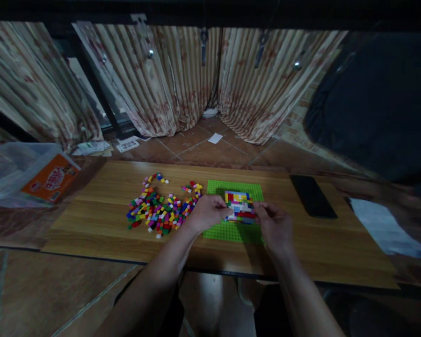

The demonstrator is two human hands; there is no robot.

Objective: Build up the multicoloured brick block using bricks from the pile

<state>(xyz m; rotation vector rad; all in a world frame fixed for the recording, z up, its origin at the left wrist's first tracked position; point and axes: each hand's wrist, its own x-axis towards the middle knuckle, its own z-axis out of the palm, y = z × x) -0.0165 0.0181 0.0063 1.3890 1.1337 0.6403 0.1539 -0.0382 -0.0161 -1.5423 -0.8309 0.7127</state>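
A rectangular structure of multicoloured toy bricks (239,202) sits over a green studded baseplate (215,232); whether it is attached or just above it I cannot tell. At its left edge my left hand (209,211) is closed, thumb and fingers pressed against the bricks. My right hand (275,227) grips the structure's right edge between thumb and curled fingers. Any small loose brick within either pinch is too small to make out. Left of the baseplate lies a spread pile of loose toy bricks (157,210) in many colours.
The low wooden table (91,220) carries a black phone-like slab (313,195) at right. A white sheet (386,224) lies beyond the right end. A clear plastic bin (10,173) with an orange label stands at left. Striped curtains (168,84) hang behind.
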